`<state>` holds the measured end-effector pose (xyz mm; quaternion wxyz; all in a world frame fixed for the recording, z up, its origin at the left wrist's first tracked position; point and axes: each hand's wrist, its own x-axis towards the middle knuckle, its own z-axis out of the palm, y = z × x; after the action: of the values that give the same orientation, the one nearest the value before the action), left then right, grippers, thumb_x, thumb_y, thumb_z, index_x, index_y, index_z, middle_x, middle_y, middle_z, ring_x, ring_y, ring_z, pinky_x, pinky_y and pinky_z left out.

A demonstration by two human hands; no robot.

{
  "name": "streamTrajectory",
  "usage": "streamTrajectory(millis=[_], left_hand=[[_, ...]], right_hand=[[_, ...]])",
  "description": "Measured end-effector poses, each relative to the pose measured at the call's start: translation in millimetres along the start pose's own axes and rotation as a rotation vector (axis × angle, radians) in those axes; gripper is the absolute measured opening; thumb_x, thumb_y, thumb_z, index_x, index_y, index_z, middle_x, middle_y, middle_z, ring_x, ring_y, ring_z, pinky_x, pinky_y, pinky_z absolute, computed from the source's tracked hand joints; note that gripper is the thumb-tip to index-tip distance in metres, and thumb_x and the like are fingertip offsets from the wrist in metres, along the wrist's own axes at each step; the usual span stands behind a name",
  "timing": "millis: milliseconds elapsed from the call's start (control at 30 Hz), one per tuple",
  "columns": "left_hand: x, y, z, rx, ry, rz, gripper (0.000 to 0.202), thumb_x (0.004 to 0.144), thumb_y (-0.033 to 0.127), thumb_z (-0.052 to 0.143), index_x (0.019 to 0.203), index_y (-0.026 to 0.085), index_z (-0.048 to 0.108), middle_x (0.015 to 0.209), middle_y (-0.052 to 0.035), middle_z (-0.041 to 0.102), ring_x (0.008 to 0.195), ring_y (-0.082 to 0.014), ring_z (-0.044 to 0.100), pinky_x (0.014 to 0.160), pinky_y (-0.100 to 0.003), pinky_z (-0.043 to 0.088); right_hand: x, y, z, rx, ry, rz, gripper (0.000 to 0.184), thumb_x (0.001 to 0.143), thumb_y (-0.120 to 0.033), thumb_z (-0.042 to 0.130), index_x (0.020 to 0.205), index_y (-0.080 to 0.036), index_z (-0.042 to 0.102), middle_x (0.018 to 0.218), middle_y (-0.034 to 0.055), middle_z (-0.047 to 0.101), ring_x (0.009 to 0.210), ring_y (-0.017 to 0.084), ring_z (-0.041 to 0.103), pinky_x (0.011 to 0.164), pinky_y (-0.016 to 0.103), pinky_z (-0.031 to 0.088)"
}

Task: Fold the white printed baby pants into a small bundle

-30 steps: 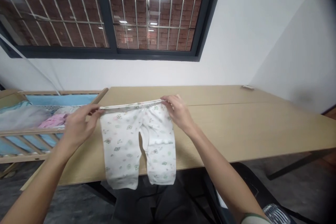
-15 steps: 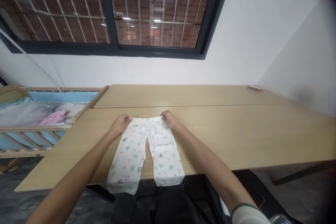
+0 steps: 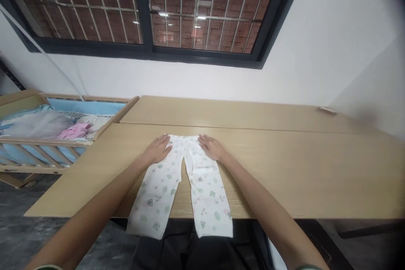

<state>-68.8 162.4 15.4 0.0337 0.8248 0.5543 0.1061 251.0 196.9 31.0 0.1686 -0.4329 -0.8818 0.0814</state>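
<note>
A pair of small white baby trousers (image 3: 177,185) with a green and pink print lies flat on the wooden table (image 3: 284,164), waistband away from me, legs spread and hanging over the near edge. My left hand (image 3: 157,149) rests flat on the left side of the waistband, fingers stretched out. My right hand (image 3: 211,147) lies flat on the right side of the waistband, fingers also extended. Neither hand grips the cloth.
A wooden cot (image 3: 47,135) with blue lining stands left of the table, holding pink (image 3: 74,130) and white clothes. A small flat object (image 3: 327,110) lies at the table's far right. A barred window fills the wall above.
The trousers went from hanging by the waistband in the air to lying flat on the table. Both hands let go of the waistband and now press flat on it.
</note>
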Motion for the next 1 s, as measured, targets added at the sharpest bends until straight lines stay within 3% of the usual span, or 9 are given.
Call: streamTrajectory(millis=[267,400,467,533,633,667,767,867,1000], left_hand=[[49,-4,-8.4,0.045,-0.02,-0.031,0.061,0.102,0.043,0.025,0.15,0.007,0.037,0.16,-0.0217,0.034,0.151,-0.0325,0.027,0.119,-0.047,0.026],[56,12,-27.1,0.069,-0.02,-0.009,0.055,0.101,0.033,0.03,0.146,0.003,0.04,0.157,-0.0255,0.036,0.148,-0.0352,0.031,0.117,-0.05,0.028],[53,35,-37.9,0.074,-0.004,0.032,0.052,0.099,0.025,0.032,0.144,0.001,0.041,0.155,-0.0271,0.038,0.148,-0.0356,0.032,0.117,-0.051,0.027],[44,71,-47.6,0.067,0.008,0.097,0.048,0.097,0.021,0.034,0.141,0.003,0.045,0.152,-0.0252,0.044,0.144,-0.0337,0.038,0.116,-0.047,0.03],[15,142,-58.8,0.03,-0.02,0.203,0.039,0.1,0.034,0.038,0.123,0.013,0.061,0.129,-0.0168,0.065,0.119,-0.0303,0.061,0.102,-0.043,0.046],[2,166,-61.4,0.006,-0.056,0.259,0.038,0.1,0.04,0.039,0.116,0.017,0.064,0.119,-0.0133,0.069,0.109,-0.0282,0.066,0.094,-0.04,0.05],[-35,225,-63.6,-0.097,-0.325,0.354,0.043,0.098,0.049,0.04,0.104,0.017,0.068,0.094,-0.012,0.073,0.085,-0.0291,0.071,0.074,-0.04,0.055],[-56,258,-54.8,-0.094,-0.388,0.322,0.046,0.094,0.053,0.045,0.098,0.015,0.071,0.09,-0.015,0.074,0.083,-0.0328,0.072,0.073,-0.043,0.055],[-58,267,-35.6,-0.119,-0.352,0.254,0.05,0.091,0.058,0.049,0.093,0.015,0.072,0.088,-0.0154,0.074,0.084,-0.0344,0.072,0.075,-0.045,0.056]], right_hand=[[43,39,0,0.106,-0.049,0.131,0.047,0.106,-0.03,0.037,0.148,-0.015,0.051,0.16,0.0094,0.037,0.154,0.026,0.018,0.126,0.044,0.017],[51,47,1,0.331,0.02,0.218,0.04,0.099,-0.026,0.052,0.136,-0.021,0.064,0.156,0.0059,0.045,0.154,0.026,0.019,0.126,0.044,0.015],[55,50,1,0.494,0.1,0.299,0.036,0.09,-0.021,0.063,0.126,-0.021,0.07,0.149,0.0067,0.054,0.152,0.027,0.027,0.125,0.044,0.02],[60,54,0,0.593,0.177,0.386,0.042,0.085,-0.019,0.068,0.126,-0.019,0.068,0.141,0.0099,0.061,0.144,0.028,0.042,0.119,0.045,0.033],[66,61,-3,0.648,0.244,0.492,0.05,0.087,-0.025,0.067,0.136,-0.016,0.058,0.127,0.0139,0.068,0.117,0.025,0.064,0.099,0.04,0.053],[68,63,-4,0.669,0.252,0.521,0.049,0.087,-0.026,0.068,0.134,-0.015,0.059,0.12,0.0135,0.07,0.107,0.023,0.068,0.091,0.036,0.056],[72,63,-8,0.727,0.238,0.573,0.035,0.081,-0.023,0.074,0.113,-0.012,0.067,0.098,0.0101,0.073,0.081,0.017,0.068,0.073,0.027,0.056],[73,58,-13,0.771,0.218,0.596,0.026,0.075,-0.014,0.079,0.098,-0.012,0.068,0.083,0.0055,0.07,0.066,0.012,0.062,0.064,0.022,0.051],[69,51,-19,0.81,0.203,0.615,0.029,0.068,-0.01,0.083,0.092,-0.013,0.068,0.075,0.002,0.067,0.061,0.01,0.058,0.06,0.021,0.048]])
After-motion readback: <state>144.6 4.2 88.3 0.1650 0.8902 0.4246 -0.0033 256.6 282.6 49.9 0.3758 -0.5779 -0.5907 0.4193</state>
